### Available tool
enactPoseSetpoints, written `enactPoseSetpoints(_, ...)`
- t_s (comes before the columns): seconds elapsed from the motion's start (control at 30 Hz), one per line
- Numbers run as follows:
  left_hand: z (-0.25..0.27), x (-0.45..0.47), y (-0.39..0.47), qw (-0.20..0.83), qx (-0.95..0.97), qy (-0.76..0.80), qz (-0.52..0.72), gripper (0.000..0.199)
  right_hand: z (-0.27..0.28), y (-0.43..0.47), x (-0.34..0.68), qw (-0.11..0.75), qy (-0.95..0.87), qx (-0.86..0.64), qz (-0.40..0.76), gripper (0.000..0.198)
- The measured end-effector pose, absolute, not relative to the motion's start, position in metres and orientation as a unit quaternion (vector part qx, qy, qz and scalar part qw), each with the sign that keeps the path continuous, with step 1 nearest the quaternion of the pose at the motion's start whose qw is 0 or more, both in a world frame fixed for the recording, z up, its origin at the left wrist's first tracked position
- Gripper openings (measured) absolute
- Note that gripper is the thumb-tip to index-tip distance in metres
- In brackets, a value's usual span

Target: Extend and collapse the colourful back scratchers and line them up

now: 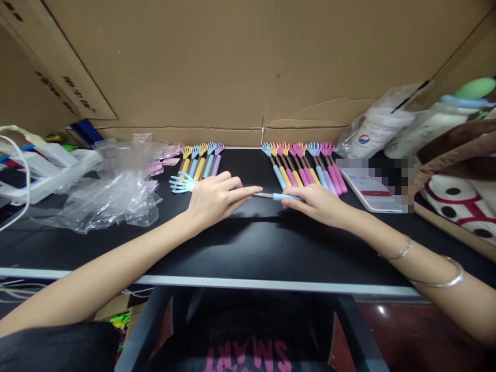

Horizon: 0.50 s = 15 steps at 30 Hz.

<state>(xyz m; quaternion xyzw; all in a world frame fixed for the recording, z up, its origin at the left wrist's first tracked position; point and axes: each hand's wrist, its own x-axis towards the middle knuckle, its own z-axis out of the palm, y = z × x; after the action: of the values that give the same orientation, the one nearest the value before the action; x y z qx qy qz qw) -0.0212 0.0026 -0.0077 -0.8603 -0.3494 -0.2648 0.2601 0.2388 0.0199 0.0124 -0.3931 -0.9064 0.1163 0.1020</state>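
Observation:
A light blue back scratcher (182,183) with a claw-shaped head is held level above the table between my two hands. My left hand (217,199) is closed around it just behind the head, its fingers pointing along the dark metal rod. Around the blue grip at the other end, my right hand (313,202) is closed. Behind my left hand lies a row of yellow, blue and purple back scratchers (200,166). A longer row of blue, yellow, pink and purple back scratchers (304,170) lies behind my right hand, heads toward the back.
Crumpled clear plastic bags (116,191) and pink cards (157,168) lie on the left, beside a white plastic holder (58,178) with a cable. To the right are a phone (372,194), a bagged cup (377,134) and a patterned bag (461,201). Cardboard (232,67) walls the back.

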Motion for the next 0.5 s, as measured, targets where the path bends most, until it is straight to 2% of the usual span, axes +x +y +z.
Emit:
enactPoseSetpoints(0.07,-0.007,-0.021,0.003,0.264,-0.860,-0.343,-0.270,0.028,0.013,0.018,0.238,0.096,-0.906,-0.397,0.108,0.043)
enactPoseSetpoints(0.23,-0.009,-0.020,0.003,0.245,-0.869,-0.341,-0.263,0.028,0.010,0.018,0.239,0.097,-0.910,-0.403,-0.010,0.044)
enactPoseSetpoints(0.5,-0.018,-0.017,0.000,0.136,-0.880,-0.385,-0.243,0.034,0.004,0.021,0.242,0.119,-0.916,-0.364,-0.123,0.047)
